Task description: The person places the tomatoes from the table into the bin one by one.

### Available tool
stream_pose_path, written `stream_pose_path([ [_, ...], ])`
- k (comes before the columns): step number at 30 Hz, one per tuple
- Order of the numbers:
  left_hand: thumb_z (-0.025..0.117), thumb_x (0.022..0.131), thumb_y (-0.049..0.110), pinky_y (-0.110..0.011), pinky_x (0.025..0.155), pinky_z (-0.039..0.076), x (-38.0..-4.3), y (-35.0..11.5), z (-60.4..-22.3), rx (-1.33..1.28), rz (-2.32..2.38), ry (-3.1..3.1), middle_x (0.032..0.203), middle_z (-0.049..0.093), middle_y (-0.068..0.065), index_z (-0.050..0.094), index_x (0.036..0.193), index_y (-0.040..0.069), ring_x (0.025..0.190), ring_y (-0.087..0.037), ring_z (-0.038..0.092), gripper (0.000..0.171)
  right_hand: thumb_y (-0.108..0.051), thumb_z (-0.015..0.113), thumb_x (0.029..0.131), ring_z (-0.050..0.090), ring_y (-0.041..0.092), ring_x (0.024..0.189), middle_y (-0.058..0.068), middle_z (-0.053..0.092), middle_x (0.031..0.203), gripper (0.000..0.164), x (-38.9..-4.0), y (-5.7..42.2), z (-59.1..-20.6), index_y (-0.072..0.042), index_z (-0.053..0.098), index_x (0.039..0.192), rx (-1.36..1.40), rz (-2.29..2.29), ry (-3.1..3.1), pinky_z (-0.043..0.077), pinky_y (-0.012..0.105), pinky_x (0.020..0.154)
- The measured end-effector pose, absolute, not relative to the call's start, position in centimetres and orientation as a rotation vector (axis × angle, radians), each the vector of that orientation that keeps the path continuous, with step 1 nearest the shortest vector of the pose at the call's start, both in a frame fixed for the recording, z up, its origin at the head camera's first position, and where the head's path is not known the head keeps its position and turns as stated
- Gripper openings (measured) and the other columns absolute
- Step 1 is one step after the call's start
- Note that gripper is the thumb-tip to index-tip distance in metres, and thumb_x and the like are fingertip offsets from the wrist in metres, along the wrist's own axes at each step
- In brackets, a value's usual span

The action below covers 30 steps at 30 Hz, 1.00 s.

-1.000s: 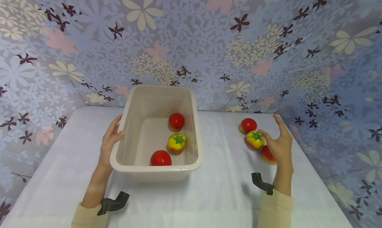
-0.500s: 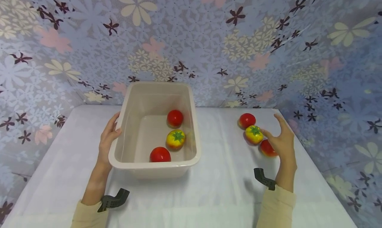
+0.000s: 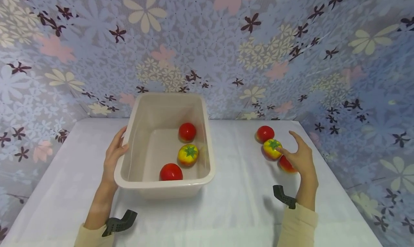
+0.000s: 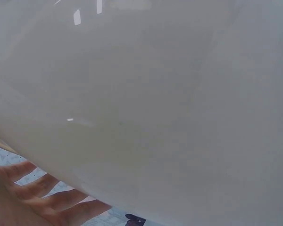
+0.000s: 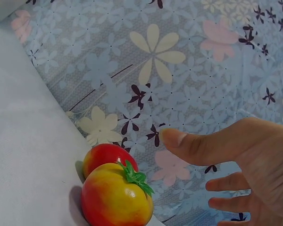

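My left hand (image 3: 114, 155) lies along the left outer wall of a beige plastic bin (image 3: 163, 184), thumb near its rim. In the left wrist view, straight, spread fingers (image 4: 61, 200) show beside the bin's wall (image 4: 146, 103). My right hand (image 3: 300, 159) hovers at the right, thumb and fingers apart, holding nothing. Its thumb overlaps a yellow-red tomato (image 3: 271, 149) with a green leafy top in the head view; the right wrist view shows a gap between them. A red tomato (image 3: 265, 133) sits just behind, and another red tomato (image 3: 286, 164) is partly hidden by the hand.
Inside the bin lie a red tomato (image 3: 187, 132) at the back, a yellow tomato (image 3: 188, 154) with a green top, and a red tomato (image 3: 171, 172) near the front wall. A white cloth (image 3: 236, 189) covers the table. Flower-patterned fabric (image 3: 207, 53) rises behind and at the sides.
My right hand has shifted slightly left, its thumb now overlapping the yellow-red tomato in the head view. The left hand stays at the bin. The head view has drifted a little.
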<state>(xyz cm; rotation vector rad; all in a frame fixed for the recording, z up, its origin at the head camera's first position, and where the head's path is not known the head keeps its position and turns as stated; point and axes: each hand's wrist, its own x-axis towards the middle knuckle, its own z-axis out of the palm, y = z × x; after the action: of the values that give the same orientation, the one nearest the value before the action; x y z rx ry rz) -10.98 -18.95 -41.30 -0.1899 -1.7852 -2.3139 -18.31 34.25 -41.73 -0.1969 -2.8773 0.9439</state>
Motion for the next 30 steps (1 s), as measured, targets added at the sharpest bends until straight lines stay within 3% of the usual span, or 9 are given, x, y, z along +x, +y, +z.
stream_pose_path([
  [11,0.033,0.098,0.006,-0.025,0.085,0.05,-10.81,-18.93,-41.32,-0.204,-2.339,-1.771,0.129,0.058,0.003,0.038,0.148,0.015,0.107,-0.011,0.057,0.05,-0.025,0.072,0.087,0.025,0.054,0.138,0.03,0.027,0.153,0.084,-18.16,34.01,-41.69,-0.008,0.024,0.154,-0.225,0.932,-2.974,0.025,0.073,0.104],
  [19,0.033,0.098,0.004,-0.024,0.085,0.051,-11.14,-18.95,-41.44,-0.233,-2.344,-1.728,0.126,0.06,0.002,0.038,0.148,0.013,0.106,-0.012,0.058,0.051,-0.021,0.072,0.085,0.024,0.06,0.132,0.03,0.027,0.153,0.083,-18.46,33.64,-41.51,-0.007,0.026,0.153,-0.238,0.886,-2.989,0.016,0.077,0.103],
  [30,0.034,0.099,0.006,-0.024,0.086,0.05,-11.1,-18.92,-41.27,-0.192,-2.327,-1.759,0.127,0.059,0.003,0.038,0.148,0.013,0.107,-0.012,0.058,0.05,-0.02,0.074,0.084,0.027,0.056,0.136,0.032,0.026,0.153,0.088,-18.71,33.93,-41.99,-0.005,0.022,0.154,-0.181,0.894,-3.011,0.025,0.072,0.104],
])
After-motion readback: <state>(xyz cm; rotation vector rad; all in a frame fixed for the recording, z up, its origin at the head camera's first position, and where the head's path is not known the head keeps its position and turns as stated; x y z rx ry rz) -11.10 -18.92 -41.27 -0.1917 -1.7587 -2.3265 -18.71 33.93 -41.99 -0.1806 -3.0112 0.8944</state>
